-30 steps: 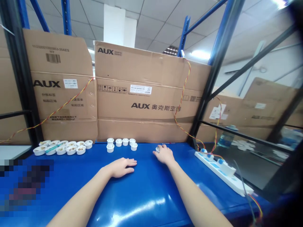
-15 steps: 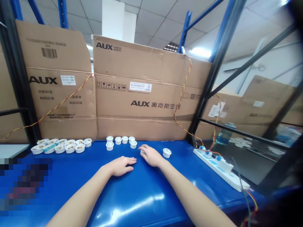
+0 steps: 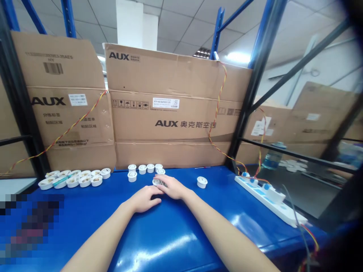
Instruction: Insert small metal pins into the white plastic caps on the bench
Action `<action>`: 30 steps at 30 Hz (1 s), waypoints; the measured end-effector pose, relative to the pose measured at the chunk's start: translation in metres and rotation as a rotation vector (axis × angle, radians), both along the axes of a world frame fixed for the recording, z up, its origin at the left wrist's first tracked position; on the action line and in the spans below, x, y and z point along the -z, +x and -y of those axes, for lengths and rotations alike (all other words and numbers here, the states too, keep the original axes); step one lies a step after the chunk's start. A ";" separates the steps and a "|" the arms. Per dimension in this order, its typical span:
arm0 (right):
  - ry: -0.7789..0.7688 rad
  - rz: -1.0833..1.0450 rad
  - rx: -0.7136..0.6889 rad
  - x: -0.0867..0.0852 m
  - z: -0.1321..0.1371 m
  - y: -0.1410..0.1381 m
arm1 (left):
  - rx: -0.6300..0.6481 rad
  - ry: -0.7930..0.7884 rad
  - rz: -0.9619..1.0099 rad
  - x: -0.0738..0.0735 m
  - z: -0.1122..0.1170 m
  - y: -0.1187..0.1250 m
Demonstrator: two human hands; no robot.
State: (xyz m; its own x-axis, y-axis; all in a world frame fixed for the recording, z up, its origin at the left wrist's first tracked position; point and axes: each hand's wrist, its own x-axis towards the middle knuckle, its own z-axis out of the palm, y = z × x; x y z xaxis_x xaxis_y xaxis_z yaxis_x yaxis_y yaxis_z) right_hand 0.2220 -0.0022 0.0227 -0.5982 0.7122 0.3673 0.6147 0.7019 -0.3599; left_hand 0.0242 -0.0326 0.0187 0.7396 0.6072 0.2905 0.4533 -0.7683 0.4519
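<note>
My right hand [image 3: 171, 186] has its fingers curled over a small white lidded cup [image 3: 157, 182], partly hidden under the fingers. Just left of it, my left hand [image 3: 145, 199] rests low over the blue tabletop, fingers stretched together and thumb apart, holding nothing; its fingertips come close to the right fingertips and that cup. Several similar white cups [image 3: 142, 169] stand beyond the hands in a loose group, one of them [image 3: 161, 171] directly behind my right fingers. A single white cup [image 3: 202, 182] stands apart to the right.
At the back left are two rows of white cups [image 3: 73, 181] with brownish contents, a teal strip [image 3: 61, 180] across some. A white power strip [image 3: 269, 200] with plugs lies along the right edge. Cardboard sheets [image 3: 172, 132] wall off the back of the blue table [image 3: 170, 234].
My right hand has slid left with the white cup, from near the middle of the table to beside my left fingertips. My left hand has barely moved. The view has shifted slightly.
</note>
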 end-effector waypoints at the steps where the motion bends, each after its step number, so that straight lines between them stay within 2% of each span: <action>1: -0.001 -0.019 0.000 -0.001 0.002 0.003 | -0.041 0.019 0.037 0.000 -0.001 0.000; 5: -0.049 0.009 0.054 -0.004 0.005 0.018 | -0.258 0.091 0.224 0.002 -0.008 -0.002; 7: -0.086 0.060 0.069 -0.004 0.004 0.022 | -0.320 0.127 0.286 0.006 -0.014 -0.002; 12: -0.098 0.031 0.086 0.002 -0.002 0.016 | -0.309 0.033 0.147 0.021 -0.028 0.001; 16: -0.107 -0.090 0.086 0.010 -0.006 0.010 | -0.415 0.037 0.144 0.026 -0.033 -0.004; 21: -0.202 -0.120 0.169 0.015 -0.009 0.017 | -0.501 0.043 0.178 0.028 -0.035 -0.017; 27: -0.194 -0.160 0.112 0.016 -0.011 0.022 | -0.529 -0.024 0.242 0.023 -0.033 -0.020; 30: -0.158 -0.193 0.151 0.014 -0.011 0.021 | -0.563 0.060 0.282 0.019 -0.032 -0.022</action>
State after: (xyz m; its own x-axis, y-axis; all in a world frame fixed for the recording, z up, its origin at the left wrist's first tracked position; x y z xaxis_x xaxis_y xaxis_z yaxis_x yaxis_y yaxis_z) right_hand 0.2432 0.0083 0.0088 -0.4107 0.8456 0.3411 0.6178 0.5332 -0.5780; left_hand 0.0024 -0.0011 -0.0001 0.2016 0.8577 0.4730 0.6654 -0.4743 0.5764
